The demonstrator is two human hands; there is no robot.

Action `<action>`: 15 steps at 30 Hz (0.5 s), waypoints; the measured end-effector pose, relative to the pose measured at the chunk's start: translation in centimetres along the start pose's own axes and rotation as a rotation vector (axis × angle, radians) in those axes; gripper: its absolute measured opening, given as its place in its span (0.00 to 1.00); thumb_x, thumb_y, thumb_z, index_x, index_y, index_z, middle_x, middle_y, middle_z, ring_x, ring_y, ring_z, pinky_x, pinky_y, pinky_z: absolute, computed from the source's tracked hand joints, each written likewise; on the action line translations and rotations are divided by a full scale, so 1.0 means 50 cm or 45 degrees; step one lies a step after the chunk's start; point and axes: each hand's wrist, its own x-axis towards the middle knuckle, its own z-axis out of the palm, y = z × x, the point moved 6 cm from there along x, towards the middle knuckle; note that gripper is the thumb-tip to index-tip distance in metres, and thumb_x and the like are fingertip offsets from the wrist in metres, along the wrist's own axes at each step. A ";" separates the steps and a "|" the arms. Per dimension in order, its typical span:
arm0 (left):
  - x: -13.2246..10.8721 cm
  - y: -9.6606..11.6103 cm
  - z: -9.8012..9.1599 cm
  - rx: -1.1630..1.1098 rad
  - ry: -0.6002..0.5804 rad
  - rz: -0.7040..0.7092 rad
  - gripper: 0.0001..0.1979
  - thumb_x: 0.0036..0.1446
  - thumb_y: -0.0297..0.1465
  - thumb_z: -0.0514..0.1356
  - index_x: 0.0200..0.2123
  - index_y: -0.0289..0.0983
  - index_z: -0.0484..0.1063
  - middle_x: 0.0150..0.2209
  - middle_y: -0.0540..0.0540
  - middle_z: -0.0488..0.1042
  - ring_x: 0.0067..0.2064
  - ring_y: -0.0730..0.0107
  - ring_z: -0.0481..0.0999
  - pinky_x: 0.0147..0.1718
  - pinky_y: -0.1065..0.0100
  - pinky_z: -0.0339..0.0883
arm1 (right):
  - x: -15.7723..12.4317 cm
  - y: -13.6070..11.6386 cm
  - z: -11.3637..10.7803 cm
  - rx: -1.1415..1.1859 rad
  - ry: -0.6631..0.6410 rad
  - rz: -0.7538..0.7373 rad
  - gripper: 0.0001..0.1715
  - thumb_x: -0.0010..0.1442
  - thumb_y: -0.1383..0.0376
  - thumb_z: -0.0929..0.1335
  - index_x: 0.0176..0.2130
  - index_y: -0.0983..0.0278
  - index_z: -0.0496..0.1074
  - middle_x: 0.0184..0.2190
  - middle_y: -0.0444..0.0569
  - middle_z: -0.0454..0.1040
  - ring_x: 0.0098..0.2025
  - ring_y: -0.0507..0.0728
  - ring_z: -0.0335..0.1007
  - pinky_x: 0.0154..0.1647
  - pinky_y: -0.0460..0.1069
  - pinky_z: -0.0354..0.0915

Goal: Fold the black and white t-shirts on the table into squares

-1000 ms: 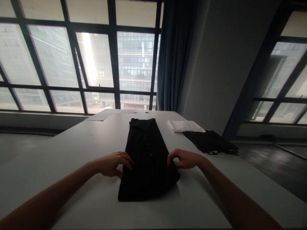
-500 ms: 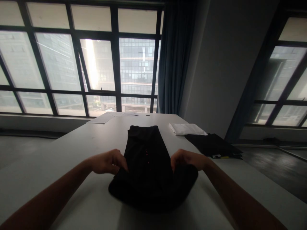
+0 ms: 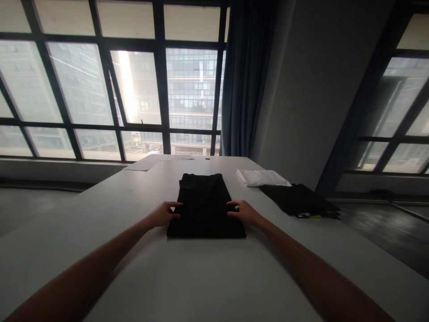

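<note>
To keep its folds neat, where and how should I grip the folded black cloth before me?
Pinch the black cloth by its left and right edges, probably from both sides together: it lies flat, folded roughly rectangular, so layers should stay aligned.

I count on my screen two hands (image 3: 162,215) (image 3: 247,213), one bench (image 3: 201,277), one folded black garment (image 3: 205,210), one black stack (image 3: 298,199), one white cloth (image 3: 264,177).

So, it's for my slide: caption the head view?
Left hand and right hand touching a folded black garment on a white table.
</note>
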 end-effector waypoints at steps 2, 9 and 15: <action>-0.007 0.010 0.001 0.237 0.029 0.000 0.30 0.49 0.37 0.65 0.56 0.37 0.72 0.30 0.49 0.78 0.33 0.61 0.77 0.39 0.60 0.71 | -0.002 -0.009 -0.006 -0.117 0.063 -0.062 0.28 0.56 0.66 0.71 0.56 0.66 0.71 0.56 0.55 0.72 0.54 0.60 0.69 0.56 0.53 0.63; -0.054 0.110 0.032 0.798 0.280 0.520 0.22 0.64 0.38 0.53 0.60 0.42 0.69 0.68 0.44 0.58 0.65 0.50 0.61 0.62 0.49 0.56 | -0.030 -0.047 0.015 -0.636 0.141 -0.100 0.27 0.63 0.63 0.65 0.60 0.68 0.69 0.61 0.60 0.65 0.61 0.65 0.63 0.62 0.58 0.57; -0.045 0.081 0.133 0.753 -0.327 0.515 0.31 0.68 0.48 0.44 0.70 0.45 0.49 0.72 0.48 0.45 0.72 0.55 0.40 0.68 0.46 0.36 | -0.039 -0.060 0.099 -0.539 -0.230 -0.302 0.37 0.68 0.47 0.56 0.69 0.59 0.52 0.71 0.50 0.46 0.73 0.62 0.36 0.70 0.63 0.34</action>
